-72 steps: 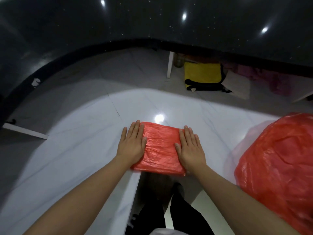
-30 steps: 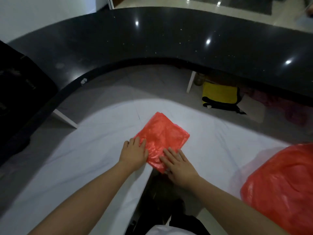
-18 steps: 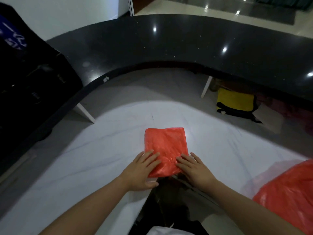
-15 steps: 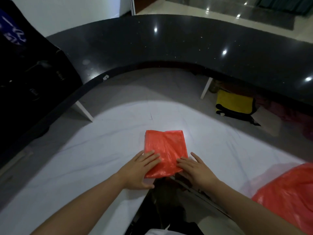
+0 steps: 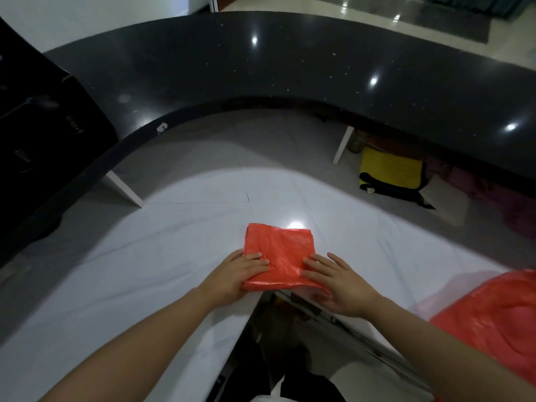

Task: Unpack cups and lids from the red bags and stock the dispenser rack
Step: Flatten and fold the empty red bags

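Folded bag (image 5: 278, 256), 12 o'clock: light, limp, slippery. My left hand (image 5: 232, 278) and right hand (image 5: 339, 285) lie flat, unclenched; I'd pinch the near edge.

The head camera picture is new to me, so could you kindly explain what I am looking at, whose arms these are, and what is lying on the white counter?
There is no robot here. A person wears one wide-angle camera on the head, looking forward and down, so the two bare arms coming in from the bottom are their own. The left hand and right hand lie flat on the near edge of a folded red bag, pressing it onto the white counter; neither visibly grips it. At the right edge sits a second, bulging red bag, its contents hidden. Behind curves a raised black countertop, with a yellow and black bag stored beneath it. No cups, lids or dispenser rack are visible.
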`<state>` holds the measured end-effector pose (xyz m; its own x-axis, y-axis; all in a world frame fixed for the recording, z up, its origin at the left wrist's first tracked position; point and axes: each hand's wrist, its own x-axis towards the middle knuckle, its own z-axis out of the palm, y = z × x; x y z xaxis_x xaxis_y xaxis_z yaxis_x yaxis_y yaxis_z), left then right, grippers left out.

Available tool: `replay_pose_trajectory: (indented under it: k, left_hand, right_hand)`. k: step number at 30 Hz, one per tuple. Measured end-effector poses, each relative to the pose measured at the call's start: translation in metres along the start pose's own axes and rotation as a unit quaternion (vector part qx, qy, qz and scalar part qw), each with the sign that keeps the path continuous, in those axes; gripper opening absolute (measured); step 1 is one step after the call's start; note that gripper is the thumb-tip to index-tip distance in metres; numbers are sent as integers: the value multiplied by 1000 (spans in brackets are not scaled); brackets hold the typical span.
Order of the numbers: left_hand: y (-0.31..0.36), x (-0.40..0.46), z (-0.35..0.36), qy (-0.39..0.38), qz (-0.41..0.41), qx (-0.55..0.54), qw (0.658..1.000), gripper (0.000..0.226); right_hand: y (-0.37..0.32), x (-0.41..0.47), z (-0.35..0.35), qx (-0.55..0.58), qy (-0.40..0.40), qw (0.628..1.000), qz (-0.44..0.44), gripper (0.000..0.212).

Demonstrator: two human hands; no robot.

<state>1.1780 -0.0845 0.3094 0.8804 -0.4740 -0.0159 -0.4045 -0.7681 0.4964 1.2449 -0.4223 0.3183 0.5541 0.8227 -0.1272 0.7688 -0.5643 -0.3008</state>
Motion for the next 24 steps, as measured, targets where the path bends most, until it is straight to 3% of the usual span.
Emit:
replay_pose_trajectory:
  k: [4,6,9,12,15,18,24]
  left_hand:
    - [-5,-1,-3,4,-14,-19,1000,54]
    - [-5,1,-3,17,-87,-51,995,44]
    - [-2,7,-2,32,-245,-123,961,34]
    - [7,10,0,115,-315,-185,924,50]
    - [16,18,7,202,-337,-163,905,50]
    - [11,25,20,242,-356,-91,898,42]
    - [13,43,15,241,-421,-11,874,33]
  right_hand:
    - [10,19,3,4,-19,1000,21,47]
    - [11,28,5,41,2,996,76,40]
    - [10,39,7,141,54,975,165,44]
    - [6,47,6,210,102,942,241,35]
    - [2,60,9,164,131,931,299,39]
    - [0,71,8,119,120,924,343,38]
    - [-9,79,8,52,114,921,368,38]
